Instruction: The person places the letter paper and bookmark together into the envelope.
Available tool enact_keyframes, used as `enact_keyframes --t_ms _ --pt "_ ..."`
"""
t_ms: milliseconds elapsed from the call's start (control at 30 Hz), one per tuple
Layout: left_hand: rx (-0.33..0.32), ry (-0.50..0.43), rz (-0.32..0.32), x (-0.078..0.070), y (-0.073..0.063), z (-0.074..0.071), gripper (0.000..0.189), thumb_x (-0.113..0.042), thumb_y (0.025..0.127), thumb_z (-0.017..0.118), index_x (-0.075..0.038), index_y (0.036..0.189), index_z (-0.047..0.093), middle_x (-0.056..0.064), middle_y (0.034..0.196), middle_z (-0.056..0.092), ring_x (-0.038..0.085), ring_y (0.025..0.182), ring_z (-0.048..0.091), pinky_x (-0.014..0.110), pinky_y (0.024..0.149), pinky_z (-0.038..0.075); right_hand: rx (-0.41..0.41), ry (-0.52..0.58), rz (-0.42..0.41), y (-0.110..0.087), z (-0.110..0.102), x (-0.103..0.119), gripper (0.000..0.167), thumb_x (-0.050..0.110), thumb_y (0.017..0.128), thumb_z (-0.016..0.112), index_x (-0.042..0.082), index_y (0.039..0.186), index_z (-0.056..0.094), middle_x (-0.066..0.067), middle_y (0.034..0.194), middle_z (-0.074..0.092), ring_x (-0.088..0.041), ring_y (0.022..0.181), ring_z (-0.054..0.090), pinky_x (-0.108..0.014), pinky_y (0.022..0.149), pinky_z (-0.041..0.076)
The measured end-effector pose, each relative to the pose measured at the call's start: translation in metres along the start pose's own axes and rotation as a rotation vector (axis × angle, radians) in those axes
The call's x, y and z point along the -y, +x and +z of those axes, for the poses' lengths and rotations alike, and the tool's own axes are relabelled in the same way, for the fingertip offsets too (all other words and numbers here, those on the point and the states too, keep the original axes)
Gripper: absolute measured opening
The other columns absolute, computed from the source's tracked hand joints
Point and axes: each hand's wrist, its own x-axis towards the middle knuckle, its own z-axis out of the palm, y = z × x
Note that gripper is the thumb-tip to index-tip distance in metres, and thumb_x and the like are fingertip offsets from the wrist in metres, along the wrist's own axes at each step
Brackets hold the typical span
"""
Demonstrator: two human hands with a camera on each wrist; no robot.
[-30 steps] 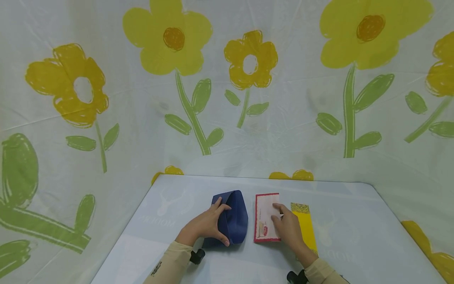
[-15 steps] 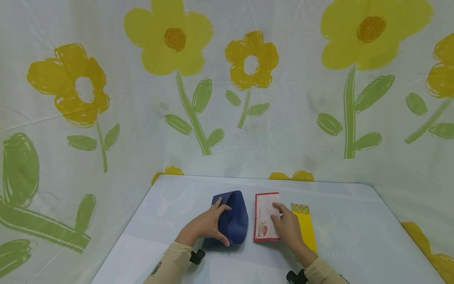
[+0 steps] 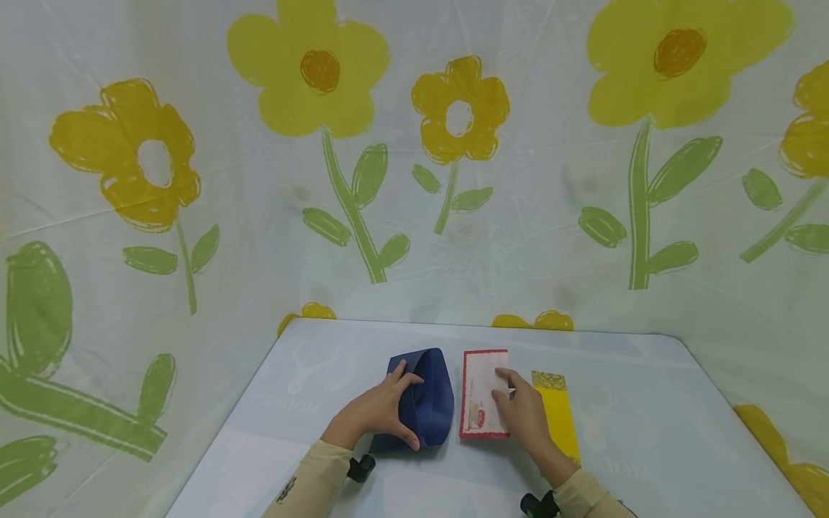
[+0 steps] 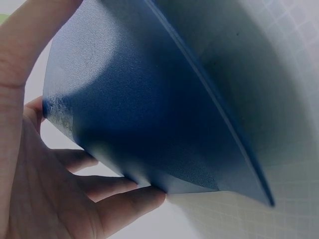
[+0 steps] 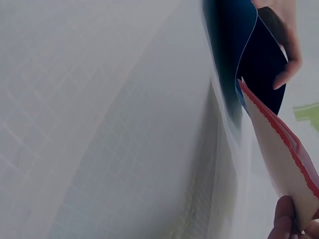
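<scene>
My left hand (image 3: 372, 411) grips a navy-blue envelope (image 3: 438, 403) by its edges, thumb near and fingers far. The envelope's mouth gapes toward the right, its flap spread out that way. In the left wrist view several fingertips press along one edge of the envelope (image 4: 134, 104). A white card (image 3: 478, 392) with a red scalloped border and small printing is pinched at its right side by my right hand (image 3: 524, 416). From the right wrist, the folded card (image 5: 276, 149) points its far end at the open envelope (image 5: 261, 64), overlapping its edge in this view.
A yellow slip (image 3: 562, 421) with a glittery gold band lies flat on the white table (image 3: 304, 392), partly behind my right wrist. A flower-printed cloth (image 3: 518, 266) hangs behind and around the table. Dark wrist cameras sit at both cuffs.
My right hand has brought the card slightly left, closer to the envelope, and a little farther from me. The left hand and the blue envelope stay in place.
</scene>
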Motion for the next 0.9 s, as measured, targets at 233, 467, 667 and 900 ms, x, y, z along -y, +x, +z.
enact_keyframes --t_ms 233,467,667,900 --pt "0.001 0.012 0.006 0.000 0.000 0.001 0.115 -0.065 0.053 0.094 -0.026 0.148 0.042 0.022 0.167 0.012 0.047 0.143 0.037 0.058 0.104 0.046 0.002 0.007 0.002 0.000 0.001 0.002 0.047 0.016 0.094 0.073 0.007 0.139 0.061 -0.012 0.125 0.067 -0.022 0.089 0.056 -0.034 0.081 0.052" --pt "0.003 0.016 0.007 -0.001 0.000 0.000 0.114 -0.065 0.054 0.094 -0.026 0.148 0.042 0.022 0.168 0.012 0.047 0.143 0.038 0.058 0.104 0.046 0.005 0.021 -0.004 0.000 0.003 0.006 0.048 0.015 0.093 0.074 0.007 0.139 0.061 -0.013 0.124 0.067 -0.021 0.087 0.055 -0.033 0.080 0.053" --pt "0.005 0.020 0.001 -0.003 0.000 0.000 0.113 -0.064 0.054 0.094 -0.026 0.148 0.043 0.022 0.168 0.012 0.047 0.144 0.036 0.059 0.104 0.046 -0.006 0.027 -0.018 -0.002 0.003 0.010 0.046 0.015 0.093 0.074 0.007 0.137 0.062 -0.013 0.125 0.067 -0.021 0.088 0.056 -0.033 0.081 0.053" --pt "0.018 0.026 -0.001 -0.004 -0.001 0.001 0.114 -0.064 0.053 0.094 -0.027 0.148 0.042 0.020 0.168 0.012 0.047 0.146 0.033 0.059 0.104 0.045 0.001 0.028 -0.017 -0.002 0.006 0.012 0.047 0.015 0.094 0.074 0.008 0.138 0.062 -0.010 0.119 0.069 -0.019 0.085 0.055 -0.028 0.076 0.051"
